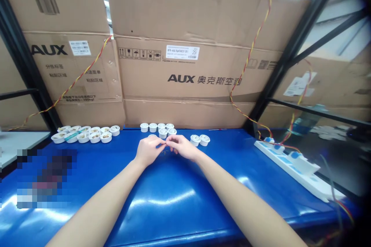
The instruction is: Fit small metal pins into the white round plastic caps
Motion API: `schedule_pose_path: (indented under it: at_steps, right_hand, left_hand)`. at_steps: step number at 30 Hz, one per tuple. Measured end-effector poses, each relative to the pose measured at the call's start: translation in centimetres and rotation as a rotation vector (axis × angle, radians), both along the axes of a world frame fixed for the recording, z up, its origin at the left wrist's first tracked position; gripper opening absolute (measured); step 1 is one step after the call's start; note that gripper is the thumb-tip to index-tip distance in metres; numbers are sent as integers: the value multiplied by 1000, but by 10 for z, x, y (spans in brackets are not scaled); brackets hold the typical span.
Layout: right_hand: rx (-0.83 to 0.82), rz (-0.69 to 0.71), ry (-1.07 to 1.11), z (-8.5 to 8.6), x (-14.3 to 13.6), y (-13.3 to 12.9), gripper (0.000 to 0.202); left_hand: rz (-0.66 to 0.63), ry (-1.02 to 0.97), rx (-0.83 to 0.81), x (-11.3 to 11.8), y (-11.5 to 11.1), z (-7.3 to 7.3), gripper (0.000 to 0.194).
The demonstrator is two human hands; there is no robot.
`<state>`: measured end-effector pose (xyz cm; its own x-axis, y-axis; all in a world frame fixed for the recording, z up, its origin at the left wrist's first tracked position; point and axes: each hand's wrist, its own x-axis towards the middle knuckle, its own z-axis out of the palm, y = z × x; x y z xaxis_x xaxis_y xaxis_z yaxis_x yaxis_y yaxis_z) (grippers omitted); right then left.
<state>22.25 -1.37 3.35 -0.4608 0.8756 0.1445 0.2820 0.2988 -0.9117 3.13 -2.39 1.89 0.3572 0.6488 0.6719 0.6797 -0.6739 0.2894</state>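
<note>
My left hand (pixel 148 150) and my right hand (pixel 183 147) meet over the far middle of the blue table (pixel 174 197). Both are closed in a pinch, fingertips nearly touching. Whatever lies between them is too small to name. Just below the fingertips, a few thin, yellowish slivers (pixel 165 152) lie on the tabletop. Behind my hands stand several small white lidded cups (pixel 153 127), partly covered by my fingers. Two more white lidded cups (pixel 204 140) sit together just right of my right hand.
At the far left, several white cups (pixel 83 137) hold small brownish items, with a teal strip (pixel 72 135) across them. A white power strip (pixel 295 170) with plugs lies along the right edge. Cardboard panels (pixel 185 112) wall off the back; twisted red-yellow wire (pixel 251 54) hangs there.
</note>
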Motion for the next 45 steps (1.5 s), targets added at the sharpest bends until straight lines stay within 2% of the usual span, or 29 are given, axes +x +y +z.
schedule_pose_path:
  at_steps: [5, 8, 12, 15, 18, 22, 25, 31, 34, 40, 45]
  right_hand:
    - [-7, 11, 48, -2, -3, 1, 20]
    - [113, -42, -34, -4, -4, 2, 18]
    - [340, -217, -176, -10, -2, 7, 19]
    - [416, -259, -252, -13, -1, 9, 18]
    - [485, -266, -269, -11, -2, 6, 16]
    - [596, -283, -290, -2, -7, -4, 13]
    - [676, -288, -362, 5, -10, -10, 12]
    - [762, -256, -533, 6, -9, -11, 11]
    - [772, -236, -543, 7, -6, -11, 9]
    - [778, -185, -435, 9, -2, -11, 15]
    - [717, -236, -237, 7, -6, -11, 20]
  left_hand:
    - [16, -8, -35, 1, -1, 2, 22]
    - [42, 42, -30, -1, 2, 2, 18]
    - [286, 4, -84, -11, 16, -6, 45]
    - [351, -21, -258, -20, 27, -15, 42]
    - [280, -53, -331, -22, 29, -16, 36]
    - [94, -68, -179, -11, 16, -6, 37]
    - [31, -40, -113, -1, 5, -1, 41]
    - [-25, -11, -68, 3, -1, 0, 54]
    - [-34, -10, -76, 1, 0, -1, 55]
    - [-36, -62, -92, 1, 0, -3, 49]
    - [-37, -149, -117, 4, -1, -2, 47]
